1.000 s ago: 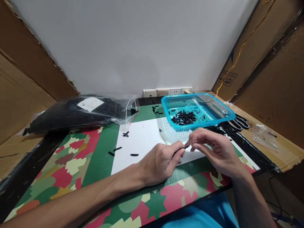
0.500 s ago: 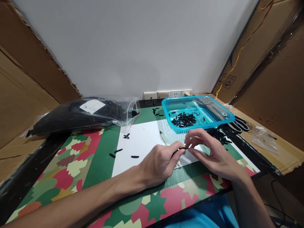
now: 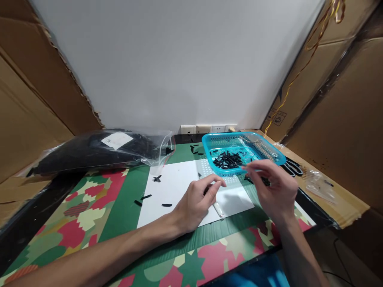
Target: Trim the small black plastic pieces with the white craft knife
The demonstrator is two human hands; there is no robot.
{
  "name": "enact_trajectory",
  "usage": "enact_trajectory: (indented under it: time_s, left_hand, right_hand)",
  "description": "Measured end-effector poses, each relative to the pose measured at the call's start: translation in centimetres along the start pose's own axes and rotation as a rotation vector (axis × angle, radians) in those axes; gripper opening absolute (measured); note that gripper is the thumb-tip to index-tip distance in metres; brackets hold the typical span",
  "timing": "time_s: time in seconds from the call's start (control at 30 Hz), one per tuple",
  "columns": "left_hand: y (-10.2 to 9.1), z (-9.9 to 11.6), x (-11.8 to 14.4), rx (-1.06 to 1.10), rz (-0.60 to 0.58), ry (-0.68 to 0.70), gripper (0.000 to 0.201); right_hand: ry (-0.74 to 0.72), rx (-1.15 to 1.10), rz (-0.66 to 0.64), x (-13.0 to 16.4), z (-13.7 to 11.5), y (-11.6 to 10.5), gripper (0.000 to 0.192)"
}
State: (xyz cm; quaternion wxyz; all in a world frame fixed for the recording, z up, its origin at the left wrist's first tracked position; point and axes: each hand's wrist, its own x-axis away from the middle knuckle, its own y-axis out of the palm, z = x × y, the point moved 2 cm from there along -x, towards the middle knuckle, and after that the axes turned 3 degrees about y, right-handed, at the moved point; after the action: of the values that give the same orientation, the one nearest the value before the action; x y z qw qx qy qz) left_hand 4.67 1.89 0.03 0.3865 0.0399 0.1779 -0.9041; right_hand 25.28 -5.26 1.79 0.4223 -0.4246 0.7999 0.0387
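Note:
My left hand [image 3: 199,201] rests over the white paper [image 3: 176,183] with its fingers curled in. A dark patch shows in the hollow between thumb and forefinger; I cannot make out what it is. Under this hand a slim whitish stick [image 3: 218,209] pokes out. My right hand [image 3: 273,191] is raised at the front edge of the blue basket [image 3: 224,172], thumb and forefinger pinched together. Whatever the pinch holds is too small to name. Inside the basket lies a heap of small black strips [image 3: 229,160]. More black strips [image 3: 249,180] lie partly hidden behind my right hand.
A clear zip bag [image 3: 98,153] full of black material lies at the left. Loose black pieces [image 3: 166,205] are scattered on the paper and green mat. Scissors [image 3: 293,167] and a small plastic bag [image 3: 321,187] lie right of the basket. Cardboard walls [image 3: 338,99] flank the table.
My hands have parted. The right hand has risen to the basket's front edge. The black strip that was between both hands' fingertips no longer shows there. The view has shifted slightly.

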Motion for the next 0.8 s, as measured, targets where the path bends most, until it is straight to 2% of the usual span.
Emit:
enact_trajectory:
  time_s: [0.03,0.07,0.17,0.3,0.43,0.47,0.63,0.8]
  left_hand:
    - [0.0,-0.2,-0.1,0.071,0.003,-0.048,0.040]
    - [-0.1,-0.4,-0.3,0.142,0.004,-0.092,0.041]
    - [-0.1,-0.8,-0.6,0.301,0.026,-0.159,0.046]
    - [-0.1,-0.8,-0.8,0.408,0.063,-0.147,0.053]
    - [0.1,-0.7,-0.7,0.463,0.052,-0.141,0.055]
    - [0.1,-0.7,-0.7,0.469,0.055,-0.140,0.056]
    - [0.1,-0.6,-0.6,0.455,0.067,-0.106,0.056]
    - [0.0,-0.9,-0.8,0.405,0.081,-0.074,0.060]
  right_hand:
    - [0.007,0.084,0.076,-0.5,0.4,-0.2,0.011]
    - [0.013,0.176,0.097,-0.9,0.7,-0.3,0.015]
    - [0.017,0.332,-0.005,-1.8,1.2,-0.2,0.023]
    - [0.012,0.193,-0.107,-0.5,-0.1,0.6,0.016]
    - [-0.025,0.018,-0.281,1.9,-2.6,2.6,0.019]
    - [-0.051,0.004,-0.291,2.3,-3.2,3.0,0.019]
    - [-0.183,0.109,-0.221,3.3,-4.7,3.9,0.013]
    - [-0.319,0.223,-0.294,3.6,-5.1,4.1,0.009]
